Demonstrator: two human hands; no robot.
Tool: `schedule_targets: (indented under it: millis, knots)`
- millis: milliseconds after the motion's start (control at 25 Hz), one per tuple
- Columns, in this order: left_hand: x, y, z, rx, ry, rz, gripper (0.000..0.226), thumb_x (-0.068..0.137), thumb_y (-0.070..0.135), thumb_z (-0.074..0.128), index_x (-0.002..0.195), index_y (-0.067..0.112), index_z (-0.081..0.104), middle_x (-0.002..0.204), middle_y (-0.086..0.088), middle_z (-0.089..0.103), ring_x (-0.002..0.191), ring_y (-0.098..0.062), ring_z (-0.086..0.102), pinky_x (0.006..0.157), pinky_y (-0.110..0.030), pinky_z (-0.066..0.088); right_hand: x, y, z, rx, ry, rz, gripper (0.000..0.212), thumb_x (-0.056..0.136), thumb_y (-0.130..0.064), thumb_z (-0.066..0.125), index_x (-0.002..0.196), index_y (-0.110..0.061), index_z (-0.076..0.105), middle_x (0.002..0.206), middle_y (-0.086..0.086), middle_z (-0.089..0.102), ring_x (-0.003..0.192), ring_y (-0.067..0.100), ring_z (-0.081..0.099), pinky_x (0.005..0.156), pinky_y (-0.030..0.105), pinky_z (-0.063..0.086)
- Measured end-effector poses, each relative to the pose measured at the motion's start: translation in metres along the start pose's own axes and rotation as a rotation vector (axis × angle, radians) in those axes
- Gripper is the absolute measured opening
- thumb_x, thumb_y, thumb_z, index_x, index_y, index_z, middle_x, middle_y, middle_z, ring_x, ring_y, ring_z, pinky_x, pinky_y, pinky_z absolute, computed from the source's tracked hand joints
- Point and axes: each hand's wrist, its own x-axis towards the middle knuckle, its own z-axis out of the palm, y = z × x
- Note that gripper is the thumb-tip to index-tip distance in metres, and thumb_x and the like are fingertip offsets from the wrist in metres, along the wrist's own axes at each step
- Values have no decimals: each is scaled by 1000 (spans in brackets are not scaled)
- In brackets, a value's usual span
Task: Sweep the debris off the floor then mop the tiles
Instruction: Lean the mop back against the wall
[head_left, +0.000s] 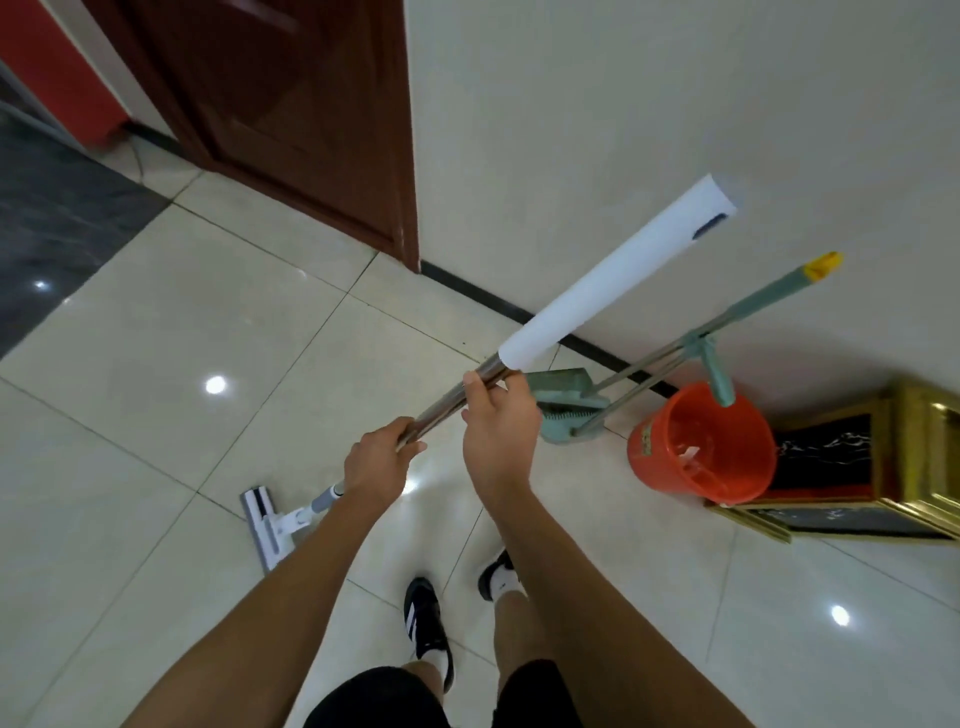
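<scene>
Mop head (264, 525): flat on the floor tiles (130, 415) at 8 o'clock, by the person's feet.
Mop (613, 280): pole slants from the head up toward 2 o'clock; white grip sleeve at the top end.
Left hand (376, 465): fingers wrapped round the metal pole, lower down.
Right hand (498, 423): fingers curled round the pole just under the white sleeve; hands apart, near each other.
Door (291, 114): dark brown, at 11 o'clock.
Broom and dustpan (566, 405): green, leaning on the wall at 3 o'clock.
Bucket (701, 441): orange, just beside the broom, next to a gold-framed black object (852, 467).
</scene>
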Motion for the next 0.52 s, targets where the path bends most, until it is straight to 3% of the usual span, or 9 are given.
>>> schedule_targets:
  millis: [80, 240, 400, 520]
  knots:
    - [21, 27, 1, 7, 12, 10, 26, 95, 45, 62, 111, 25, 61, 82, -3, 68, 76, -32, 64, 65, -37, 50, 29, -13, -12, -11, -9, -63, 11, 97, -29, 61, 89, -22, 58, 65, -4, 63, 66, 17, 64, 69, 35, 58]
    - [73, 90, 3, 20, 34, 27, 23, 95, 46, 60, 107, 26, 59, 80, 1, 64, 74, -28, 62, 63, -34, 47, 101, -41, -40, -79, -54, -148, 12, 96, -33, 60, 86, -27, 56, 57, -14, 56, 69, 23, 55, 66, 38, 51]
    - [130, 153, 5, 2, 51, 34, 24, 94, 49, 61, 106, 28, 60, 79, 4, 66, 72, -24, 63, 61, -34, 49, 171, -79, -71, -99, -46, -266, 16, 95, -26, 63, 90, -12, 58, 48, -8, 46, 50, 11, 45, 54, 30, 43]
    - [167, 191, 1, -11, 71, 41, 23, 94, 47, 63, 103, 26, 61, 79, 4, 66, 72, -23, 60, 61, -33, 44, 211, -102, -83, -112, -50, -308, 17, 95, -26, 63, 93, -10, 58, 51, -2, 52, 49, 14, 50, 54, 35, 47]
